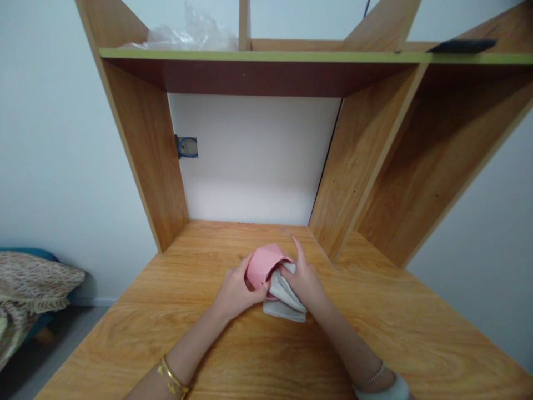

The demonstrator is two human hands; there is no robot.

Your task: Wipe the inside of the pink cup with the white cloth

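A pink cup (263, 262) is tilted on its side just above the wooden desk (200, 344), its mouth facing right. My left hand (235, 291) is wrapped round the cup from the left. My right hand (303, 280) presses a grey cloth (285, 300) into the cup's mouth, with the forefinger sticking up. The cloth's lower end hangs down to the desk top between both hands.
Wooden side panels (333, 183) wall in the desk's back corner, with a shelf (266, 55) overhead holding clear plastic wrap (195, 33) and a dark flat object (462, 45). A wall socket (186, 147) sits at the back left. A patterned blanket (29, 289) lies at the far left.
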